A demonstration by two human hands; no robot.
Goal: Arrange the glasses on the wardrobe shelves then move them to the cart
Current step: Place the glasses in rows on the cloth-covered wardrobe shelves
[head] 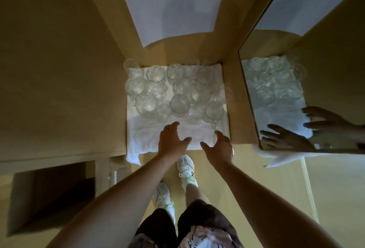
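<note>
Several clear glasses and glass mugs [173, 91] stand crowded on a white cloth [146, 135] that covers a wardrobe shelf. They fill the back two thirds of the cloth; the front strip is bare. My left hand [172, 140] hovers over that front strip with fingers spread and relaxed, holding nothing. My right hand [219, 145] is beside it, near the shelf's right front corner, also spread and empty. The nearest mug [214, 112] stands just beyond my right fingertips.
Wooden side walls [237, 99] close the shelf in on left and right. A mirror door [296, 89] on the right reflects the glasses and hands. White paper [173, 8] lines the shelf above. An open cardboard box [51, 196] sits on the floor at the lower left.
</note>
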